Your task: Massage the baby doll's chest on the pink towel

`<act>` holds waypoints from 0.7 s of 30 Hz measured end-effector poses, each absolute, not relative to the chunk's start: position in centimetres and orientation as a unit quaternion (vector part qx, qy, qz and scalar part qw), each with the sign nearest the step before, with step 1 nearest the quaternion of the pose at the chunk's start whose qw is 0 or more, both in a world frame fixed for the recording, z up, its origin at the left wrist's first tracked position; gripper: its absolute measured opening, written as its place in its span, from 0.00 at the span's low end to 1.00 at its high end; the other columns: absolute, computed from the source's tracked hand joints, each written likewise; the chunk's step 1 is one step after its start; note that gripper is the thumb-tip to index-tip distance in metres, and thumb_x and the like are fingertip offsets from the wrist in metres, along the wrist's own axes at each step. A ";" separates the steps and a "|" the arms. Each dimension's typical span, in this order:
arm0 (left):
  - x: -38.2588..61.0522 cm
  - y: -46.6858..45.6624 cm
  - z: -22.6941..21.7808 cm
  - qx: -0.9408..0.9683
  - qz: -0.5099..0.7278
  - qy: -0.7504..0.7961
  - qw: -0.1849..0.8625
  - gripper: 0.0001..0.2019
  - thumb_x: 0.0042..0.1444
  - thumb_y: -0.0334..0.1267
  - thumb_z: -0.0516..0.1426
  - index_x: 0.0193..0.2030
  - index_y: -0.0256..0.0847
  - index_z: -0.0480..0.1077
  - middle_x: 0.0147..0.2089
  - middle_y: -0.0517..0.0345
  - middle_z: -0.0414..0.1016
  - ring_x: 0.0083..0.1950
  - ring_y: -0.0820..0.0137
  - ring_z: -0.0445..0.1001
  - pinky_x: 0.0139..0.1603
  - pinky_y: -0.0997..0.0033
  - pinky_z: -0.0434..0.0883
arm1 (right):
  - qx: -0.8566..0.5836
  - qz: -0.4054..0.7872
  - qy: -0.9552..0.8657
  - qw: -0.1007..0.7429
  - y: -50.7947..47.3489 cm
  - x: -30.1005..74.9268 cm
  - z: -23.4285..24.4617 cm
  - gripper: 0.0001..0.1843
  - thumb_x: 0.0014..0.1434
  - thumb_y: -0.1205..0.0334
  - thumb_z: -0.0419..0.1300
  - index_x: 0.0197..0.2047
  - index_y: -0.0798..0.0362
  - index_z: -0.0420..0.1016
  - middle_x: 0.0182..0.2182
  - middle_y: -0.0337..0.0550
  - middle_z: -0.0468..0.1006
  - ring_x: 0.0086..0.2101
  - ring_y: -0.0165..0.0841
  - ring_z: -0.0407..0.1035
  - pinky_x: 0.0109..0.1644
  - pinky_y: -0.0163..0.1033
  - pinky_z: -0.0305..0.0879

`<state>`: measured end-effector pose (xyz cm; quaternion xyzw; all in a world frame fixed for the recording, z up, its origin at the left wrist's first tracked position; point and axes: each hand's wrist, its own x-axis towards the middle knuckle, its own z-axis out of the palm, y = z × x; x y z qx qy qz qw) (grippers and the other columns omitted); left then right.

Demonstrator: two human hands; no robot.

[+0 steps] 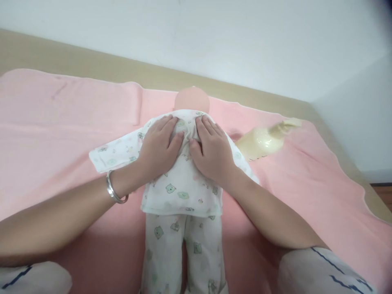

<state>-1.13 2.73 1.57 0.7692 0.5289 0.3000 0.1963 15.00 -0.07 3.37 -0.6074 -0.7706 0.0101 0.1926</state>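
A baby doll (192, 100) lies on a pink blanket (61, 122), head away from me, dressed in a white shirt (183, 188) and trousers (183, 249) printed with small bears. My left hand (159, 149) lies flat on the left side of the doll's upper body, fingers stretched toward the collar. My right hand (212, 151) lies flat on the right side in the same way. The thumbs nearly meet at the middle of the shirt. A silver bangle (114, 190) circles my left wrist. Neither hand holds anything.
A cream pump bottle (265, 141) lies on its side on the blanket, just right of the doll. The blanket covers a wooden surface (92, 65) that ends at a white wall (214, 41). My sleeves show at both lower corners.
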 end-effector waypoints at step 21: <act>-1.4 2.9 1.7 0.791 0.283 0.514 0.175 0.29 0.69 0.49 0.40 0.68 0.34 0.62 0.72 0.42 0.63 0.73 0.54 0.60 0.75 0.46 0.58 | -0.605 0.012 -0.771 0.198 -0.2 15.0 3.0 0.33 0.69 0.59 0.43 0.70 0.69 0.59 0.69 0.61 0.63 0.71 0.46 0.54 0.75 0.56 0.51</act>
